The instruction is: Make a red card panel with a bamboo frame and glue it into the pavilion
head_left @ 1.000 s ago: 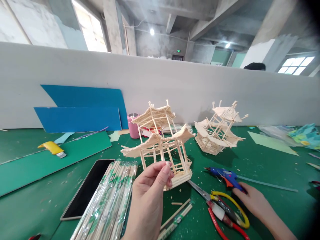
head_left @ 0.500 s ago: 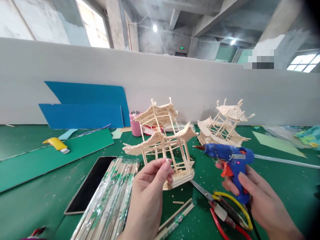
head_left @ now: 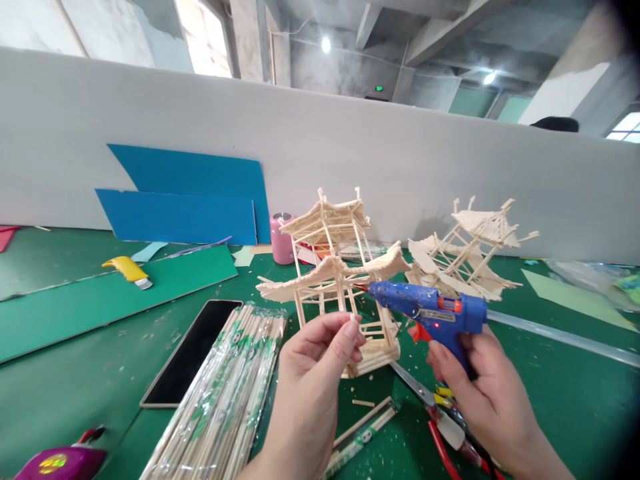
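Pinched a short stick piece (head_left: 354,319) between left hand (head_left: 320,353) fingertips; right hand (head_left: 480,387) clamped the glue gun (head_left: 430,312), nozzle best kept just beyond those fingertips.

Blue boards (head_left: 185,200) against the wall, yellow cutter (head_left: 127,270), phone (head_left: 193,350), pink can (head_left: 281,238).

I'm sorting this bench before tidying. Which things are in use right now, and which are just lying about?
In use:
left hand pinching a small stick piece
right hand gripping the blue glue gun
stick pavilion model

Lying about:
second stick model
wrapped chopstick bundle
phone
yellow knife
pink can
blue boards
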Available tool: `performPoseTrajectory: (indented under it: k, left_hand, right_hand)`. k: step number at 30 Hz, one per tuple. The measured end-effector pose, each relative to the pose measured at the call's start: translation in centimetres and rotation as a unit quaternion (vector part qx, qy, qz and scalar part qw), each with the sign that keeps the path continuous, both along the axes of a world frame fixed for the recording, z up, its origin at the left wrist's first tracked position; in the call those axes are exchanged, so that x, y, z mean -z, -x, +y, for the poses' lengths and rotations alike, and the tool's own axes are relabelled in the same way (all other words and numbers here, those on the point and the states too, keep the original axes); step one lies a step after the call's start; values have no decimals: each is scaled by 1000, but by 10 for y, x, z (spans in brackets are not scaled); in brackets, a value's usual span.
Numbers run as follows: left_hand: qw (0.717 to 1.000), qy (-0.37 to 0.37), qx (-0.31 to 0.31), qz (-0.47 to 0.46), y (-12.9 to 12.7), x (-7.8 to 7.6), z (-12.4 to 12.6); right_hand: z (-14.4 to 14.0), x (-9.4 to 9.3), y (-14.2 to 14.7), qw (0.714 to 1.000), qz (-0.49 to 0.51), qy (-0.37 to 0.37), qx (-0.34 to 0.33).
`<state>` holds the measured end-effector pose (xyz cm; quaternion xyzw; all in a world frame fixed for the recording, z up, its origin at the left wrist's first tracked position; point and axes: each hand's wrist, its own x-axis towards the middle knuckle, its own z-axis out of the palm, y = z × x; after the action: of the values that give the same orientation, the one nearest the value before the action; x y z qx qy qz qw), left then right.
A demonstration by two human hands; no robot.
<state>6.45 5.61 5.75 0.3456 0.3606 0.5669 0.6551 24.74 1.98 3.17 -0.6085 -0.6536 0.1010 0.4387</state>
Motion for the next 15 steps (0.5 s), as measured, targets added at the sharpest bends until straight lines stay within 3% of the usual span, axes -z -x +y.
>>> performPoseTrajectory:
  k: [5, 15]
  left_hand:
    - [1000, 11, 8, 2, 0, 2, 0]
    - [1000, 23, 15, 10, 0, 3, -1]
  right_hand:
    - [6, -2, 4, 997, -63, -34, 23]
    - [11, 0, 10, 995, -85, -51, 16]
